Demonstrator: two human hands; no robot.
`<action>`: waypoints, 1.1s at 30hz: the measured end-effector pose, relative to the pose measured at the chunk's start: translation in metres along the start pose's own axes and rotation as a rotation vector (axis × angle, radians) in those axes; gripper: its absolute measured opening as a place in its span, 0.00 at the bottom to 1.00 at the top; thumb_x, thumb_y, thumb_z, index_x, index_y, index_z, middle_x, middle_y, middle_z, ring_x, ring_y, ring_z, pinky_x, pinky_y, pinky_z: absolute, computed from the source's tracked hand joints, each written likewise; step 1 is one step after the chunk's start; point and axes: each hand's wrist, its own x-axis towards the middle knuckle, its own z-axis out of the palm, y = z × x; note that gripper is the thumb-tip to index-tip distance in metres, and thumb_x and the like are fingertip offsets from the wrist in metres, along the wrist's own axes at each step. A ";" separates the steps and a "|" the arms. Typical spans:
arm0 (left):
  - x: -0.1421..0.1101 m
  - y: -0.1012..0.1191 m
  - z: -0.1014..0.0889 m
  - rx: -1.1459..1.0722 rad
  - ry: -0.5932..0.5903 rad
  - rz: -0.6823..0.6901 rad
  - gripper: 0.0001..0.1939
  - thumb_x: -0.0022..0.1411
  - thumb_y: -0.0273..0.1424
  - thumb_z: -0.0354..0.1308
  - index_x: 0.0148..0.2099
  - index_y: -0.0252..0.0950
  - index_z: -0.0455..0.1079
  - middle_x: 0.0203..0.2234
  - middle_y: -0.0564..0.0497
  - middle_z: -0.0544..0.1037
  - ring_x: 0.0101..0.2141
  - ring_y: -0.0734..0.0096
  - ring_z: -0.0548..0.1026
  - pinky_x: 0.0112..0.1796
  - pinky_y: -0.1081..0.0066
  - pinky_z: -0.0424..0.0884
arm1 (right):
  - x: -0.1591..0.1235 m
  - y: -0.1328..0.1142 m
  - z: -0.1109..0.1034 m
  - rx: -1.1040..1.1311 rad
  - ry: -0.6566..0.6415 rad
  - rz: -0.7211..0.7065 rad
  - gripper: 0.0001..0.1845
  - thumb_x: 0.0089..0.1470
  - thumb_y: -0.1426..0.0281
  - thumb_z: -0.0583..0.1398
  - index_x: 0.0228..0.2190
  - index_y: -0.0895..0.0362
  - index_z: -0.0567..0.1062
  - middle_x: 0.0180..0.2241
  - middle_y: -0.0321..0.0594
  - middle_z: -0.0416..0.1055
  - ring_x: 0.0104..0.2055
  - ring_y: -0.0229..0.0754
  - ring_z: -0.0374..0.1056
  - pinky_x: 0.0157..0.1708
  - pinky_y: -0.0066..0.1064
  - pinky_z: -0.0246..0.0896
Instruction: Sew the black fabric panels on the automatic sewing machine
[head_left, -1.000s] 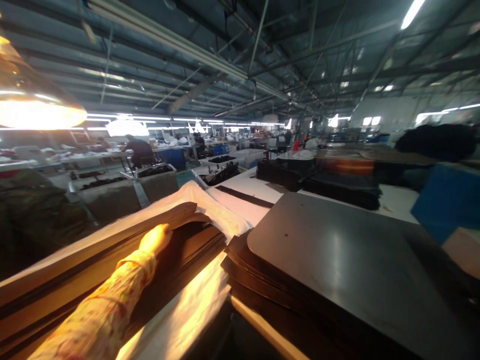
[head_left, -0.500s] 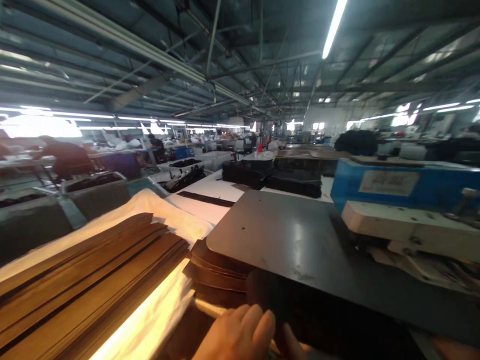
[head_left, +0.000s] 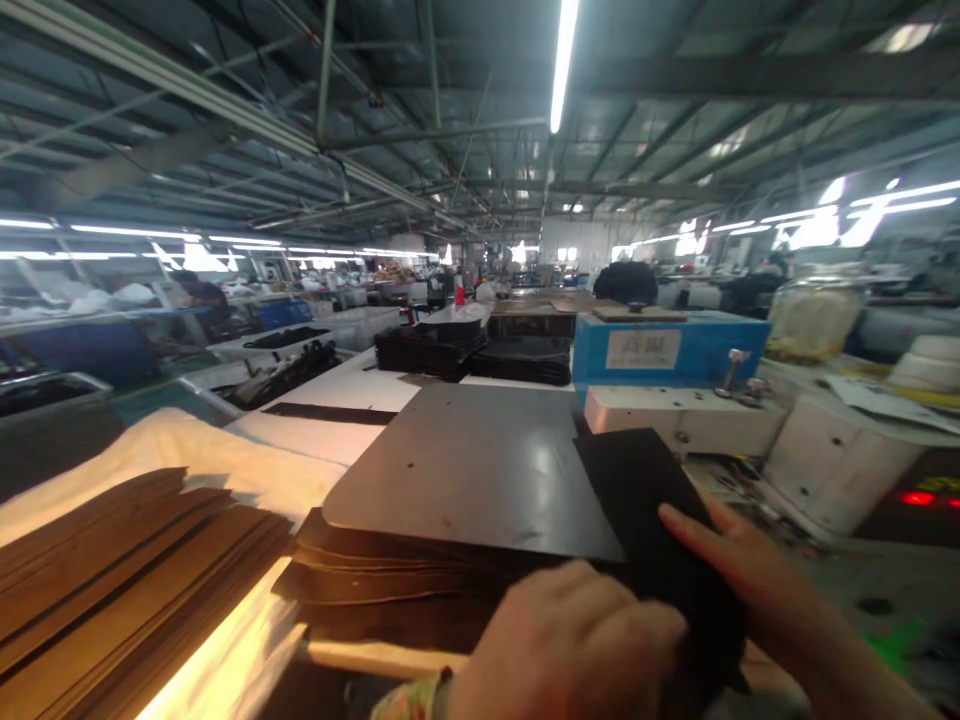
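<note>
A flat black panel (head_left: 652, 500), leather or fabric, lies tilted over the right edge of a smooth metal plate (head_left: 480, 470). My right hand (head_left: 750, 570) grips its right side, thumb on top and the other fingers largely hidden beneath. My left hand (head_left: 562, 640) is closed and blurred in front of the plate, its fingertips by the panel's lower left side; what they hold is hidden. Under the plate's front left edge sits a stack of dark brown sheets (head_left: 390, 580).
Brown strips (head_left: 150, 590) lie stacked on a lit cream cloth (head_left: 217, 440) at left. Black stacks (head_left: 431, 348) stand beyond the plate. At right are a pale machine arm (head_left: 675, 415), a blue box (head_left: 675, 345) and a glass jar (head_left: 817, 315). People work at distant tables.
The view has swung right. My right hand has come clearly into view with the black panel, now up by the plate. My left hand has moved right and closer to the camera.
</note>
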 end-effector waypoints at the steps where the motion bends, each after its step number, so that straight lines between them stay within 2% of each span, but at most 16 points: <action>1: 0.008 -0.013 -0.005 -0.049 0.012 -0.093 0.09 0.62 0.27 0.45 0.43 0.38 0.65 0.27 0.52 0.74 0.28 0.74 0.71 0.30 0.75 0.67 | 0.006 -0.001 -0.006 -0.002 -0.015 0.003 0.28 0.48 0.57 0.57 0.50 0.54 0.64 0.39 0.41 0.73 0.38 0.48 0.70 0.35 0.37 0.69; 3: 0.019 -0.043 -0.004 -0.122 0.026 -0.319 0.11 0.62 0.28 0.46 0.46 0.37 0.65 0.34 0.49 0.74 0.35 0.72 0.71 0.36 0.73 0.68 | 0.019 0.007 -0.016 -0.052 -0.052 -0.013 0.26 0.48 0.58 0.58 0.48 0.56 0.67 0.38 0.40 0.74 0.38 0.46 0.70 0.37 0.36 0.67; 6: 0.029 -0.090 0.021 -0.245 -0.021 -0.588 0.16 0.58 0.30 0.52 0.49 0.33 0.64 0.42 0.44 0.71 0.41 0.66 0.69 0.37 0.70 0.68 | 0.034 0.029 -0.023 -0.126 -0.182 -0.006 0.24 0.47 0.57 0.58 0.44 0.58 0.70 0.33 0.38 0.74 0.35 0.45 0.70 0.35 0.34 0.66; 8: 0.035 -0.111 0.042 -0.432 -0.100 -0.668 0.20 0.55 0.33 0.54 0.50 0.30 0.64 0.44 0.42 0.71 0.43 0.63 0.69 0.41 0.68 0.67 | 0.039 0.039 -0.024 -0.166 -0.239 0.007 0.24 0.47 0.57 0.58 0.42 0.59 0.71 0.32 0.38 0.74 0.33 0.45 0.70 0.32 0.33 0.66; 10: 0.041 -0.121 0.059 -0.693 -0.195 -0.693 0.21 0.55 0.37 0.54 0.48 0.30 0.66 0.42 0.43 0.73 0.41 0.63 0.70 0.42 0.67 0.66 | 0.042 0.041 -0.025 -0.197 -0.273 0.013 0.24 0.46 0.56 0.58 0.41 0.60 0.72 0.31 0.39 0.74 0.33 0.45 0.70 0.31 0.33 0.65; 13: 0.049 -0.124 0.073 -0.921 -0.248 -0.735 0.18 0.54 0.39 0.54 0.41 0.30 0.69 0.34 0.47 0.75 0.33 0.67 0.72 0.36 0.69 0.67 | 0.046 0.039 -0.026 -0.275 -0.291 -0.014 0.22 0.46 0.58 0.58 0.40 0.60 0.72 0.33 0.40 0.74 0.34 0.46 0.70 0.32 0.34 0.65; 17: 0.051 -0.125 0.083 -0.866 -0.175 -0.773 0.15 0.52 0.37 0.55 0.37 0.31 0.70 0.30 0.49 0.75 0.30 0.70 0.71 0.32 0.72 0.66 | 0.055 0.042 -0.022 -0.356 -0.050 -0.131 0.24 0.45 0.60 0.58 0.43 0.60 0.70 0.43 0.45 0.71 0.45 0.47 0.66 0.45 0.37 0.61; 19: 0.050 -0.125 0.086 -0.844 -0.155 -0.763 0.14 0.51 0.36 0.56 0.37 0.31 0.70 0.30 0.50 0.74 0.31 0.70 0.70 0.32 0.73 0.65 | 0.058 0.045 -0.018 -0.391 0.038 -0.171 0.25 0.47 0.60 0.56 0.46 0.59 0.68 0.44 0.45 0.70 0.47 0.47 0.65 0.47 0.39 0.59; 22: 0.049 -0.124 0.087 -0.835 -0.136 -0.777 0.12 0.51 0.35 0.56 0.35 0.31 0.70 0.28 0.51 0.73 0.29 0.73 0.69 0.30 0.75 0.64 | 0.059 0.049 -0.014 -0.480 0.058 -0.279 0.23 0.51 0.61 0.53 0.47 0.58 0.68 0.44 0.44 0.70 0.46 0.46 0.66 0.47 0.40 0.60; 28: 0.051 -0.123 0.085 -0.836 -0.118 -0.839 0.11 0.53 0.35 0.52 0.29 0.32 0.69 0.23 0.53 0.70 0.26 0.74 0.66 0.28 0.76 0.61 | 0.054 0.053 -0.014 -0.656 0.095 -0.470 0.21 0.54 0.65 0.51 0.49 0.58 0.66 0.49 0.44 0.66 0.51 0.43 0.61 0.51 0.36 0.56; 31: 0.052 -0.122 0.083 -0.898 -0.100 -0.859 0.10 0.51 0.34 0.52 0.28 0.32 0.68 0.22 0.54 0.69 0.26 0.75 0.66 0.28 0.76 0.60 | 0.051 0.052 -0.013 -0.775 0.104 -0.577 0.20 0.56 0.67 0.49 0.50 0.59 0.65 0.47 0.45 0.67 0.50 0.41 0.62 0.49 0.33 0.58; 33: 0.052 -0.121 0.082 -0.922 -0.094 -0.875 0.10 0.50 0.35 0.53 0.26 0.32 0.67 0.20 0.55 0.67 0.24 0.76 0.64 0.26 0.77 0.59 | 0.048 0.050 -0.012 -0.880 0.102 -0.639 0.20 0.58 0.69 0.47 0.51 0.58 0.64 0.43 0.45 0.69 0.45 0.41 0.65 0.44 0.31 0.62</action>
